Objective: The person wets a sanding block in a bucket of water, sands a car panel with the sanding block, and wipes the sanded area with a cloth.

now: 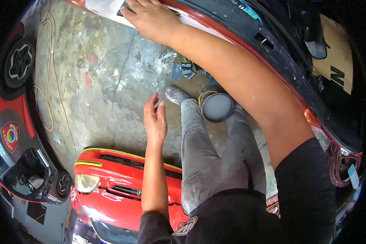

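Observation:
My right hand [152, 18] reaches across to the car panel [191, 19] at the top edge. It grips a dark flat piece [121, 10] against the panel's pale surface; the hand covers most of the piece and the frame cuts off some fingertips. Lower down, my left hand [155, 122] hangs over the concrete floor with thumb and fingers apart, holding nothing. A dark bucket [218, 107] of greyish liquid stands by my legs, with something yellow at its rim. Small dark sheets [183, 70] lie on the floor near my shoe [176, 94].
Behind my left forearm is a red car [122, 181]. Another dark and red car [18, 118] with a police badge stands at the far left. A yellow hose [47, 93] runs along the floor. Cardboard [338, 53] and a coiled reddish hose [337, 166] are at the right.

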{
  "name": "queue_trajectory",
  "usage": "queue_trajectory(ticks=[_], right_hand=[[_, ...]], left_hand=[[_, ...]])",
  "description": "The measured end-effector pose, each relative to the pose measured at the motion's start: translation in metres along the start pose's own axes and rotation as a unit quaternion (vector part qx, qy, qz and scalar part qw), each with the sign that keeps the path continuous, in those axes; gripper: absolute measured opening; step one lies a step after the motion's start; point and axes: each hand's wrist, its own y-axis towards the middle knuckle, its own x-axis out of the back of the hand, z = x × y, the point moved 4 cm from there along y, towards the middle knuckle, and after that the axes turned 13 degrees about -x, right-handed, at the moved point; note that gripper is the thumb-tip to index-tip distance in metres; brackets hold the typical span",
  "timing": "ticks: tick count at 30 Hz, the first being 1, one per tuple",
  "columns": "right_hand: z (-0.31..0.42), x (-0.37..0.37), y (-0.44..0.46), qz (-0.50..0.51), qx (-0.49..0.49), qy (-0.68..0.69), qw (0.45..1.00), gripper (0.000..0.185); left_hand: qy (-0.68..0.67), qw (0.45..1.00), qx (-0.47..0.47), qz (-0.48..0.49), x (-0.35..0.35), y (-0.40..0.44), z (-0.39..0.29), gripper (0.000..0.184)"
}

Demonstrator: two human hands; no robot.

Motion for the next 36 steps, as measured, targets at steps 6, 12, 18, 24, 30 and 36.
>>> queue_trajectory(ticks=[6, 12, 18, 24, 30, 36], right_hand=[[-0.058, 0.113, -0.174, 0.091, -0.059, -0.071, 0.992, 0.048], [-0.040, 0.095, -0.137, 0.115, -0.055, -0.096, 0.987, 0.045], [0.006, -0.007, -0.005, -0.020, -0.064, -0.046, 0.997, 0.037], [-0.055, 0.104, -0.165, 0.070, -0.077, -0.027, 0.994, 0.043], [-0.121, 0.236, -0.322, 0.172, -0.114, -0.059, 0.977, 0.046], [-0.136, 0.276, -0.371, 0.191, -0.141, -0.065, 0.969, 0.044]], left_hand=[[-0.004, 0.999, -0.039, 0.034, 0.006, -0.002, 0.014, 0.041], [0.014, 0.999, 0.051, 0.005, 0.044, -0.030, 0.060, 0.042], [0.074, 0.996, -0.029, 0.034, -0.016, 0.001, -0.014, 0.047], [0.205, 0.950, -0.230, -0.056, -0.048, 0.079, -0.091, 0.055], [0.322, 0.884, -0.335, -0.050, -0.080, 0.192, -0.124, 0.072], [0.359, 0.870, -0.332, -0.060, -0.180, 0.122, -0.134, 0.082]])
